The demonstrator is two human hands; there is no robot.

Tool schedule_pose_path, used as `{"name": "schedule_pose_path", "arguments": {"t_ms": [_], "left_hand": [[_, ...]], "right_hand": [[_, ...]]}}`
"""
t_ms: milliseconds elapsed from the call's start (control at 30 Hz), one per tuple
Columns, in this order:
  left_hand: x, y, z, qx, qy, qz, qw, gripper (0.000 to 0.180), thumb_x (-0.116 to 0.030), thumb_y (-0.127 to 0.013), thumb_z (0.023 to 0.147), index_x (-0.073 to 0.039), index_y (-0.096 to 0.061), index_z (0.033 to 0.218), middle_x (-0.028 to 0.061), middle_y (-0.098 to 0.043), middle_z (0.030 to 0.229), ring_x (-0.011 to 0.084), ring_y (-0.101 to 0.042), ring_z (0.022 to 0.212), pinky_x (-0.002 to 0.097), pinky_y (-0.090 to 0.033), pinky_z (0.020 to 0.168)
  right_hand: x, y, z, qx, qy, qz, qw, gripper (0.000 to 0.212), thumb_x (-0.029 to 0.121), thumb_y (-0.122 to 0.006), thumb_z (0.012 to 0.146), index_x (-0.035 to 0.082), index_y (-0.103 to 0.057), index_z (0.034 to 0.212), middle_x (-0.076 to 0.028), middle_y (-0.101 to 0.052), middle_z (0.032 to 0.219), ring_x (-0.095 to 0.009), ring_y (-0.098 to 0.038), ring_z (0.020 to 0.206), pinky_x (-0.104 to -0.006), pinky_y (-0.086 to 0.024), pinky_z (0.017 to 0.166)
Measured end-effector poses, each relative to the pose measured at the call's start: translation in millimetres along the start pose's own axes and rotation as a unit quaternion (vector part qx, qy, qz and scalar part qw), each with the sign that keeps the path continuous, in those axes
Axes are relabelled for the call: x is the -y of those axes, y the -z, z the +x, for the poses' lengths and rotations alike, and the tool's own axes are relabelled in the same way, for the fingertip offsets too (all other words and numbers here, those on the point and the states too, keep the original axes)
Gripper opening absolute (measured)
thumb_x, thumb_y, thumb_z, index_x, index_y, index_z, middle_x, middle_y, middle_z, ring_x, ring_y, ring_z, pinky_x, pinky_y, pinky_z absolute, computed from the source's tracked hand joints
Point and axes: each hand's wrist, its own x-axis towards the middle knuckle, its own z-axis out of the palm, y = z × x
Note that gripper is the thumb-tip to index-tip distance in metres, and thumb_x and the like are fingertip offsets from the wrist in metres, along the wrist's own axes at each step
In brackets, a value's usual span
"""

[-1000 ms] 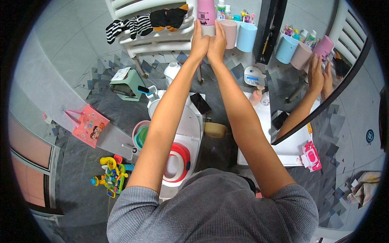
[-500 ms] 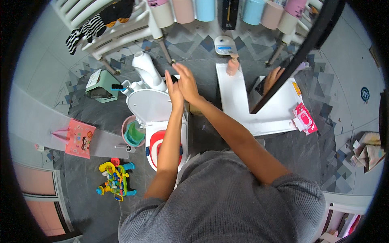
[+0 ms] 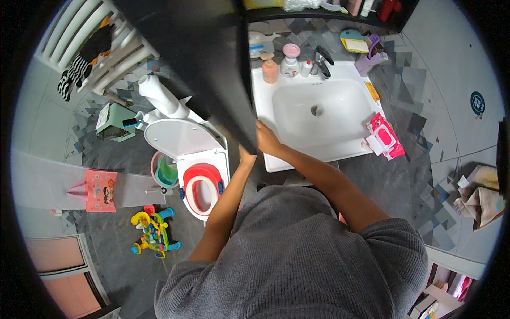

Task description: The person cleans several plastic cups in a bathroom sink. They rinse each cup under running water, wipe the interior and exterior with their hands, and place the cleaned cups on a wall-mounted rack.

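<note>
A wide black panel (image 3: 204,64), apparently a cabinet door, hangs across the upper middle, its lower corner right at my hands. My right hand (image 3: 269,140) is against the panel's right edge, its fingers mostly hidden there. Most of my left hand (image 3: 245,158) disappears behind the lower corner, so its grip does not show. To the right lies a white washbasin (image 3: 281,164). A peach pump bottle (image 3: 270,72), a white bottle with a pink top (image 3: 290,67) and a small red-capped bottle (image 3: 306,69) stand on its back rim, beside a chrome tap (image 3: 322,61).
Left of the basin is a toilet with its lid (image 3: 183,135) raised and a red child seat (image 3: 207,171). A pink wipes pack (image 3: 390,139) rests on the basin's right rim. Above is a dark shelf (image 3: 319,13) with bottles. A colourful toy (image 3: 154,232) stands on the floor.
The black-edged mirror panel has swung left, uncovering the basin and the shelf. My hands, earlier held together above the toilet, are now lower and at the panel's corner. The view has shifted right.
</note>
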Motion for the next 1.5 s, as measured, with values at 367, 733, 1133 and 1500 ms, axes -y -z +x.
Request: {"name": "schedule_pose_path", "arguments": {"t_ms": [367,733,1133,1500], "left_hand": [[-21.4,-114.8,-0.3,0.140,0.038,0.116,0.983,0.052,-0.007,-0.052,0.086,-0.001,-0.039,0.136,0.0244,-0.040,0.137,0.0375,-0.040,0.127,0.0391,-0.031,0.106],[-50.4,-173.0,-35.6,0.390,0.046,0.327,0.860,0.040,-0.023,-0.058,0.089,-0.014,-0.050,0.127,0.0138,-0.058,0.121,0.0308,-0.051,0.117,0.0579,-0.029,0.104],[-32.7,-153.7,-35.9,0.063,0.189,0.123,0.972,0.028,0.004,-0.052,0.086,-0.003,-0.061,0.113,0.0132,-0.066,0.087,0.0186,-0.060,0.072,0.0288,-0.050,0.068],[-41.4,-179.6,9.1,-0.061,0.374,-0.196,0.904,0.039,-0.011,-0.046,0.095,-0.007,-0.046,0.134,0.0012,-0.057,0.094,0.0093,-0.053,0.083,0.0210,-0.044,0.073]], "right_hand": [[-135.5,110.5,-47.9,-0.021,-0.147,-0.063,0.987,0.049,-0.004,-0.052,0.076,0.006,-0.047,0.124,-0.015,-0.049,0.124,-0.034,-0.048,0.113,-0.0403,-0.043,0.093],[-266.0,164.2,-79.1,0.144,-0.316,-0.210,0.914,0.061,0.010,-0.059,0.079,0.004,-0.036,0.135,-0.016,-0.029,0.145,-0.032,-0.032,0.131,-0.0398,-0.035,0.106],[-294.5,117.0,-111.5,0.331,-0.376,-0.171,0.848,0.053,0.017,-0.055,0.085,0.000,-0.038,0.132,-0.019,-0.059,0.109,-0.033,-0.057,0.103,-0.0439,-0.047,0.087],[-203.5,129.6,-76.5,0.069,-0.572,0.678,0.456,0.040,0.031,-0.058,0.087,0.011,-0.047,0.120,-0.009,-0.055,0.114,-0.024,-0.053,0.106,-0.0463,-0.045,0.087]]}}
